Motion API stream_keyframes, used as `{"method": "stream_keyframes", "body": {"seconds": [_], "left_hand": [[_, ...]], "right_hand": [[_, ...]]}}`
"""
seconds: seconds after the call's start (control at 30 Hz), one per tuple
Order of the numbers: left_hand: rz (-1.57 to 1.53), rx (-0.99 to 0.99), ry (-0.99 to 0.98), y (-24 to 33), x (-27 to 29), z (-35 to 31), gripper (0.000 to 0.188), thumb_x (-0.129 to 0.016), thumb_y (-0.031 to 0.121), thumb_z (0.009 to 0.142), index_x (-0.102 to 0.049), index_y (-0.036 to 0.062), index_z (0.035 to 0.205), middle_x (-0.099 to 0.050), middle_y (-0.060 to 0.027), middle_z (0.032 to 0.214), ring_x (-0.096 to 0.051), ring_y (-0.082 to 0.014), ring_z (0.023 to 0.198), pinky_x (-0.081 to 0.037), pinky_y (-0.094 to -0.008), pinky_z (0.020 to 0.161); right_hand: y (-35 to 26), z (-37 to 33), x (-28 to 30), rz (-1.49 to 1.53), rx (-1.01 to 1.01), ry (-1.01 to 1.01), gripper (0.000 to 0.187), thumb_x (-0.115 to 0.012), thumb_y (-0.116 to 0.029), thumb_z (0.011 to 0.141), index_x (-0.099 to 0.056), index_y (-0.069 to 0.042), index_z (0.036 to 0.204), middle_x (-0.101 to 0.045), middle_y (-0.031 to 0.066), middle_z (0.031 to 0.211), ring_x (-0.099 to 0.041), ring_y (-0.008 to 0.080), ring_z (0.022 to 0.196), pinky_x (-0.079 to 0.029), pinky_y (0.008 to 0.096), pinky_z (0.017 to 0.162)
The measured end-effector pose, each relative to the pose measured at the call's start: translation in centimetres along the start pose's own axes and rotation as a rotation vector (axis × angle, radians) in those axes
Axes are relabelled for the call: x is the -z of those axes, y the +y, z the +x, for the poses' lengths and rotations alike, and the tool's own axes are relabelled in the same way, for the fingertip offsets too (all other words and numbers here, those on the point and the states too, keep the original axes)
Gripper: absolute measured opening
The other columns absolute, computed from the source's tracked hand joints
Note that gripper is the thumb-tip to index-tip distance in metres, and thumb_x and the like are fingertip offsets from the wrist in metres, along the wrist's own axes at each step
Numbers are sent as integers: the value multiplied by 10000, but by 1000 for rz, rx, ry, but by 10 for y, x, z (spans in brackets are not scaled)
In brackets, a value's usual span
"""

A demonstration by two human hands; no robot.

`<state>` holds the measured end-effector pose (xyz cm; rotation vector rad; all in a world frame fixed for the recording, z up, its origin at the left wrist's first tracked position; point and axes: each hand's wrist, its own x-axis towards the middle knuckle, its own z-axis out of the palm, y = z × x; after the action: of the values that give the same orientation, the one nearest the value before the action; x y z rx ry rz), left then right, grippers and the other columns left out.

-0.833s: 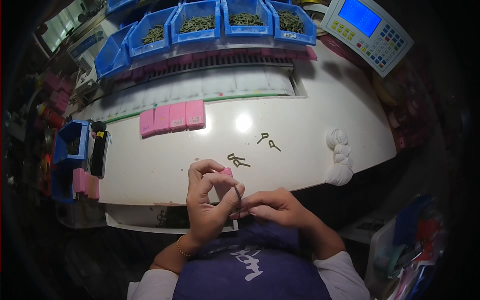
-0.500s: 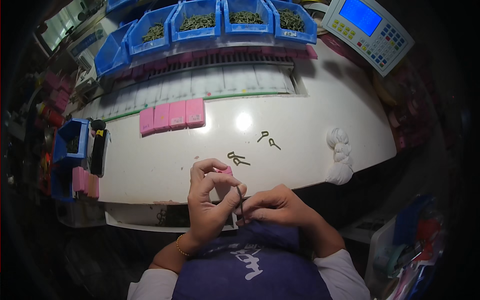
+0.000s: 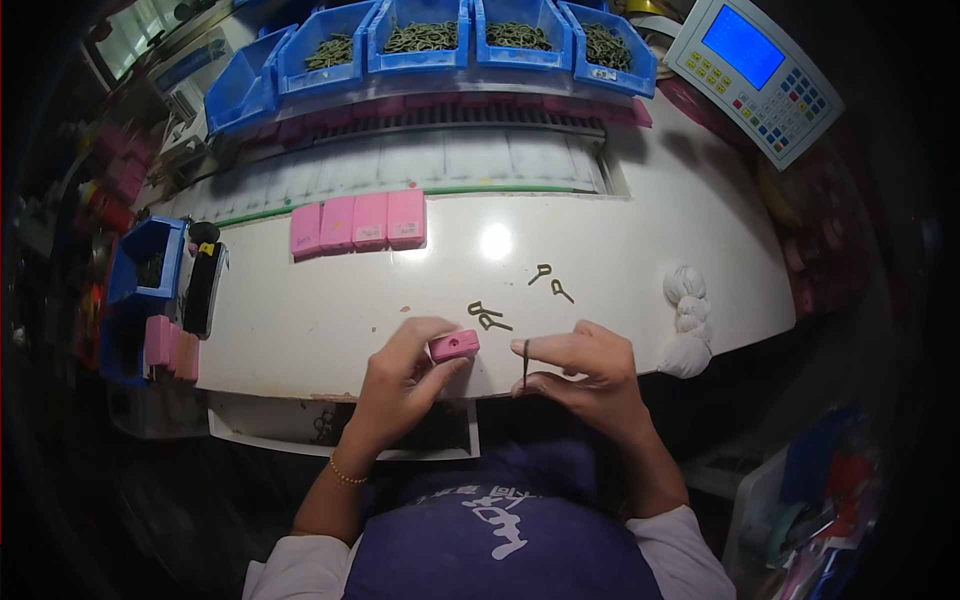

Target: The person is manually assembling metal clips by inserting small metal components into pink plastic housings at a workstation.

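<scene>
Near the front edge of the white table, my left hand (image 3: 405, 370) is closed around a small pink block (image 3: 455, 345), one end of which shows a round hole. A thin dark green piece (image 3: 526, 365) stands upright between the thumb and forefinger of my right hand (image 3: 590, 370), to the right of the block and apart from it. Just beyond my hands lie small green looped pieces with tails: a pair (image 3: 490, 318) close to the block and a pair (image 3: 556, 281) farther to the right.
Several pink blocks (image 3: 360, 220) stand in a row on the table. Blue bins (image 3: 420, 55) of green pieces line the back. A keypad device with a blue screen (image 3: 755, 75) is at far right, a knotted white bundle (image 3: 688, 320) below it. An open drawer (image 3: 340, 445) juts out in front.
My hands have parted. The green piece, held between both hands before, is now in my right hand, raised and farther right. My left hand has turned the pink block so its holed end shows.
</scene>
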<state>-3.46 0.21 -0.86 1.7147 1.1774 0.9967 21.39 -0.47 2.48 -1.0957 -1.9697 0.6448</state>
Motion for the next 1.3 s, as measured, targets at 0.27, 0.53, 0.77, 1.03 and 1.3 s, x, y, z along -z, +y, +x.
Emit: {"method": "stream_keyframes", "body": {"seconds": [0.27, 0.53, 0.77, 1.03, 1.3], "left_hand": [[108, -174, -76, 14, -3, 0, 369, -654, -63, 793, -615, 37, 1146, -675, -155, 1008, -684, -334, 866, -547, -369, 746], [100, -344, -48, 21, -2, 1, 378, -651, -126, 786, -622, -1, 1141, -689, -165, 1008, -686, -259, 781, -545, -306, 671], [-111, -141, -71, 31, -1, -5, 314, -655, -94, 835, -627, -10, 1137, -697, -149, 989, -708, -217, 845, -568, -300, 734], [-1, -198, -63, 39, 3, -1, 289, -665, -65, 853, -613, -3, 1131, -688, -152, 969, -715, -255, 853, -573, -315, 755], [-171, -48, -58, 42, 4, -2, 251, -664, -35, 892, -613, -35, 1138, -702, -137, 982, -703, -183, 894, -574, -299, 772]], "right_hand": [[-2, 18, -18, -133, 89, -21, 420, -842, -242, 683, -750, -247, 1093, -749, -48, 1011, -557, 185, 704, -512, 290, 573], [-2, 9, -18, -199, -38, -108, 370, -813, -276, 725, -750, -270, 1090, -654, -8, 776, -584, 179, 675, -499, 307, 548], [7, -11, -30, 97, -292, -141, 362, -804, -217, 767, -745, -243, 1123, -552, 56, 723, -555, 179, 636, -476, 313, 579], [8, -7, -30, 239, -343, -171, 345, -754, -113, 811, -728, -180, 1148, -575, 54, 847, -550, 181, 814, -482, 292, 697], [18, -15, -45, 328, -84, -56, 352, -704, -5, 836, -651, -70, 1178, -559, 77, 995, -547, 214, 951, -481, 319, 822]]}}
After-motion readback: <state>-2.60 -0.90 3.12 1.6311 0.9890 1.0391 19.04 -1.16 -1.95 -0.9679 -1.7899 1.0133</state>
